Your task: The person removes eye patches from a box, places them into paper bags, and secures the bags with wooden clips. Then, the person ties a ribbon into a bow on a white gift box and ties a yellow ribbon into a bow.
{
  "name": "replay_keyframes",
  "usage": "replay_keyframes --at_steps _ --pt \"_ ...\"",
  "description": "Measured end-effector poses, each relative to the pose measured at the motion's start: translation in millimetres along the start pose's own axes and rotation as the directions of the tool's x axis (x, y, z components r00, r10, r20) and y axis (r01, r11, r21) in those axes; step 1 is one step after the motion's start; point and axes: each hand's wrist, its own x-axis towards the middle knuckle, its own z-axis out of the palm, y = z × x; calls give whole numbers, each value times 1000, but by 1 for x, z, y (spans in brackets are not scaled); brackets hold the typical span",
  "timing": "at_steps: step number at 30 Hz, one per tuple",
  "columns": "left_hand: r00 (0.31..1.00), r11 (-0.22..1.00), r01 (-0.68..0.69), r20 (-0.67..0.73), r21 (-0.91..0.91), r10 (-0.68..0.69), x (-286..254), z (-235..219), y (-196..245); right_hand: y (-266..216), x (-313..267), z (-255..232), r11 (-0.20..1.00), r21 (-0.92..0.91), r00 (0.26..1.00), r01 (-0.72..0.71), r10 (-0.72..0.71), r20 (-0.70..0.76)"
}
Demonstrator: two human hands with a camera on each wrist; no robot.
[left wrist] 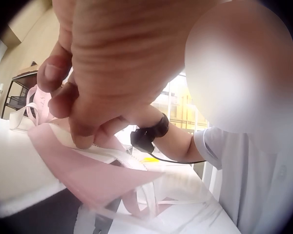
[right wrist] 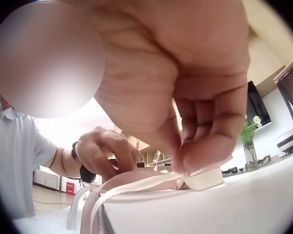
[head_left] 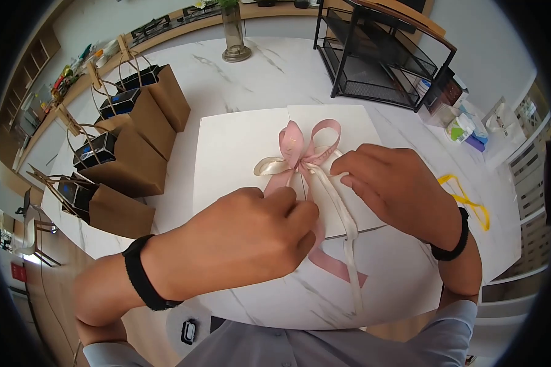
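Note:
A white box (head_left: 239,144) lies on the marbled table, topped by a bow of pink ribbon (head_left: 292,144) and cream ribbon (head_left: 337,205). My left hand (head_left: 232,238) is over the box's near part, its fingers curled round ribbon just below the knot; its fingertips are hidden in the head view. In the left wrist view, pink ribbon (left wrist: 88,173) and a cream strip run under that hand's fingers. Right of the knot, my right hand (head_left: 398,189) pinches the cream ribbon (right wrist: 136,185) between thumb and forefinger. Pink and cream tails hang past the box's near edge.
Several brown paper bags (head_left: 128,156) holding dark boxes stand at the left. A glass vase (head_left: 234,37) is at the back, and a black mesh rack (head_left: 373,61) at the back right. Small packets (head_left: 462,128) and a yellow ribbon (head_left: 471,205) lie at the right.

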Motion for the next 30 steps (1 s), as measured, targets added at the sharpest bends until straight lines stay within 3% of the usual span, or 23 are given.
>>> replay_keyframes --at_steps 3,10,12,13,19,21,23,25,27,29,30 --pt "1000 998 -5 -17 -55 4 -3 1 3 3 -6 2 1000 -15 993 25 -24 117" --pt "997 997 63 36 -52 -61 -13 -5 8 10 -9 4 991 130 997 -30 20 77" --pt "997 997 54 52 -58 -51 -13 -5 9 9 -5 0 945 233 971 -227 202 125" --pt "997 996 56 47 -63 -53 -13 -5 10 10 -3 -1 944 234 970 -234 210 121" --pt "998 997 51 38 -60 -49 -9 -5 15 33 23 -8 999 31 998 -37 39 -49" --pt "998 997 52 51 -51 -49 -10 -7 16 43 32 -12 982 114 988 -153 149 40" --pt "995 995 59 79 -76 -53 -11 -10 14 50 37 -8 967 201 988 -154 145 56" --pt "995 989 79 76 -121 -70 -9 -15 6 58 45 -3 932 346 979 -110 42 199" --pt "993 980 100 73 -170 -88 -6 -18 -9 62 56 2 915 384 975 -126 42 219" --pt "922 902 370 -30 -224 -386 0 -18 -31 61 66 7 895 421 970 -145 44 240" --pt "891 861 439 0 -255 -454 5 -17 -41 60 71 9 894 417 963 -164 53 265"
